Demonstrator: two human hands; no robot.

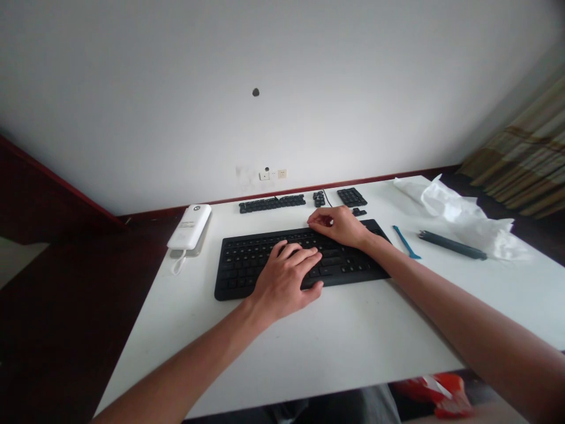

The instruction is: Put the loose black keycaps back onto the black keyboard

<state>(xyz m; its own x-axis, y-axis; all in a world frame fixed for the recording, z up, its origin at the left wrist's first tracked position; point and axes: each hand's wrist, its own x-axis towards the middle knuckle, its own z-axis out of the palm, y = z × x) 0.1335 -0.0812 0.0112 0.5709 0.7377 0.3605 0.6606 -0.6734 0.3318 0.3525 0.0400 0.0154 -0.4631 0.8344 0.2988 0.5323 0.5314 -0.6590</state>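
Observation:
A black keyboard (241, 259) lies on the white table in front of me, many of its keys in place on the left side. My left hand (286, 277) rests flat over the middle of the keyboard, fingers spread and holding nothing. Above the keyboard's upper edge, right of the middle, my right hand (338, 227) is closed in a pinch, thumb against fingertips. Whatever sits in that pinch is too small or hidden to make out. Behind the keyboard lie loose black keycaps in groups: a long block (271, 204), a small cluster (318, 198) and a number-pad block (352, 197).
To the right are a blue pry tool (406, 242), a dark grey rod-shaped tool (452, 244) and crumpled white plastic (459, 212). A white power bank (189, 228) lies at the left on a flat grey object. The wall (198, 118) stands behind the table.

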